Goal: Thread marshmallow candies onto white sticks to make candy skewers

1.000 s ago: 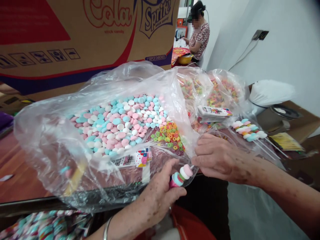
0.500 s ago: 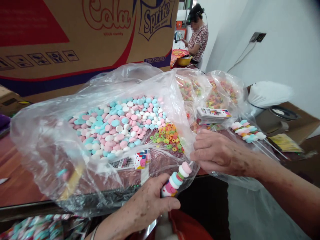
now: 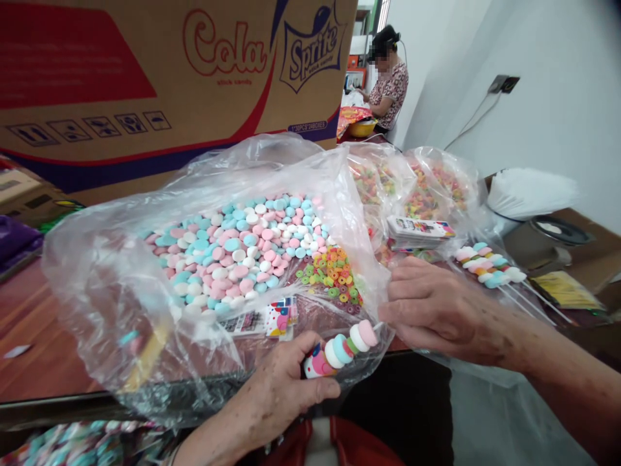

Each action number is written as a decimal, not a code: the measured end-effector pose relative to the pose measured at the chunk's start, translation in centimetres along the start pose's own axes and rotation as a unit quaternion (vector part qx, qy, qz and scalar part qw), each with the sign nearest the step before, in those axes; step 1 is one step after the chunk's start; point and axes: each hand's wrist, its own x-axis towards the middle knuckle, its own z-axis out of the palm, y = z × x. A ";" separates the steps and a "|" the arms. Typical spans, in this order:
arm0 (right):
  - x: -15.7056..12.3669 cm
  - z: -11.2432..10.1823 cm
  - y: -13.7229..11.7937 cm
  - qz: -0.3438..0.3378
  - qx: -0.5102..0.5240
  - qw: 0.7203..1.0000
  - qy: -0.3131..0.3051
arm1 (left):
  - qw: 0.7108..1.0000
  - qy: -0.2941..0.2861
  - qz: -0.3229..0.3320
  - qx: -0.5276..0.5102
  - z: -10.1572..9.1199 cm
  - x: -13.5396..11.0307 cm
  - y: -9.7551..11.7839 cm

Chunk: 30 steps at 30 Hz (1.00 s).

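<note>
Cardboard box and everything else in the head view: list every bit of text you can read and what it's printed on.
"Cola": red script on the cardboard box.
"Sprite": blue badge on the same box.
Small print under both logos and a code line near the box's lower edge: too small to read.
Printed cards and the label under the plastic bag: illegible.

Head camera looks forward and down, close over the table (image 3: 43,336) edge

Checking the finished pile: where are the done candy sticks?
Head view, right side: the candy sticks lie on the table, beyond the right hand, beside the card stack.
</note>
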 end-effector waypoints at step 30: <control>1.1 2.4 -0.7 -0.023 0.010 1.000 -0.002 | 0.995 -0.092 -0.004 -0.038 -0.2 -0.1 1.4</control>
